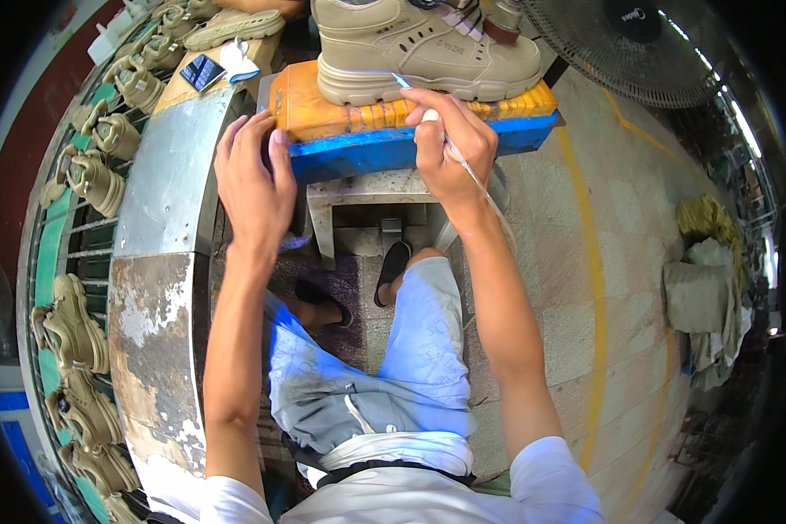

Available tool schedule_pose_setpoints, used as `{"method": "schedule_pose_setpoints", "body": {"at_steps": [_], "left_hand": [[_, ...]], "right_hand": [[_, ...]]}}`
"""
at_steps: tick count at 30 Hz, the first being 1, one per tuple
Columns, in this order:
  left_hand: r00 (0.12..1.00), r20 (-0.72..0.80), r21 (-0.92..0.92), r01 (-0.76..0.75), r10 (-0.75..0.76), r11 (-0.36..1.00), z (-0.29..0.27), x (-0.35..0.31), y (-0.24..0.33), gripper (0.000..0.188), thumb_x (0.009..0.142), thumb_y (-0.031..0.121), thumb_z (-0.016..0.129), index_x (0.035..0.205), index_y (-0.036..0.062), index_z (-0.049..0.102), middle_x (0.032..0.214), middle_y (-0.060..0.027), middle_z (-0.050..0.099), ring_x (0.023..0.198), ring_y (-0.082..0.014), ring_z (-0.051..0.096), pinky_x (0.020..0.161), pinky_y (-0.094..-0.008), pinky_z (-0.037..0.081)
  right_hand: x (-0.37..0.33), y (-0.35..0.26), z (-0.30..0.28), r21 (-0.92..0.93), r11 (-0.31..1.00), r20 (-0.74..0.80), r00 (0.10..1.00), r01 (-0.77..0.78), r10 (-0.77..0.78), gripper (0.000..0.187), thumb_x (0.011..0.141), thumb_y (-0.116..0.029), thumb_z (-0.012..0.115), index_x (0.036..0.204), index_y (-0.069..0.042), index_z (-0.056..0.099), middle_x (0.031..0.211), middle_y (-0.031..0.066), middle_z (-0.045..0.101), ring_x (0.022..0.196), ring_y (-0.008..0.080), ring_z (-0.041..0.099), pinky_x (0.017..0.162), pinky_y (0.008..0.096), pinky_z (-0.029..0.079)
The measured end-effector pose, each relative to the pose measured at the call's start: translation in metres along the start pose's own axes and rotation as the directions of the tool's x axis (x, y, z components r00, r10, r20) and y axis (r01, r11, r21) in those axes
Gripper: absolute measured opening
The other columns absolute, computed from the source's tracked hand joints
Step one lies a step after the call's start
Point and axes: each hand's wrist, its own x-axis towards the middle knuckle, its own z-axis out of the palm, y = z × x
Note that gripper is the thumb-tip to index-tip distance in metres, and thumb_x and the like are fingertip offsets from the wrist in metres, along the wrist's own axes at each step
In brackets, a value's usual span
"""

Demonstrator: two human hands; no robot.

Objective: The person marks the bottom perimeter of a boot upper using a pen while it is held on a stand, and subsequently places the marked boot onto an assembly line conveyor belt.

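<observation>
A beige sneaker (428, 57) lies sideways on a worn yellow block (297, 100), its toe to the right and its sole edge toward me. Under the block is a blue base (349, 159). My right hand (452, 144) is closed around a slim pen-like tool (401, 80) with a pale blue tip, which points at the sole's side wall; I cannot tell whether it touches. From that hand a thin clear cord (489, 194) runs down past the wrist. My left hand (258, 179) rests against the left end of the block, fingers extended and holding nothing.
Left of me runs a metal-topped bench (162, 175) with a phone (203, 73) and a white cloth (238, 61). Beyond it, a rack carries several beige shoes (96, 182). A large fan (633, 44) stands at the far right, and a cloth pile (707, 297) lies right.
</observation>
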Motion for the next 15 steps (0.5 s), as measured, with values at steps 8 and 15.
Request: {"method": "schedule_pose_setpoints", "body": {"at_steps": [8,15], "left_hand": [[0.774,0.286,-0.127,-0.554,0.565,0.823,0.043,0.021,0.055,0.067,0.088,0.014,0.069,0.152,0.0065,0.052,0.156,-0.0094,0.053,0.140,-0.0293,0.051,0.117,-0.0444,0.040],[0.802,0.299,-0.073,-0.521,0.517,0.850,0.050,0.029,0.062,0.058,0.092,0.020,0.070,0.149,0.0151,0.060,0.150,-0.0018,0.061,0.128,-0.0274,0.054,0.110,-0.0408,0.040]], "right_hand": [[0.002,0.005,-0.013,0.008,0.996,0.009,0.996,-0.088,0.088,0.026,0.091,-0.007,0.058,0.109,-0.005,0.076,0.097,0.0178,0.077,0.083,0.0365,0.075,0.072,0.0415,0.060],[0.005,0.011,-0.017,0.019,0.998,0.017,0.998,-0.056,0.056,0.024,0.092,-0.009,0.058,0.109,-0.006,0.076,0.098,0.0164,0.076,0.085,0.0372,0.074,0.072,0.0423,0.060]]}}
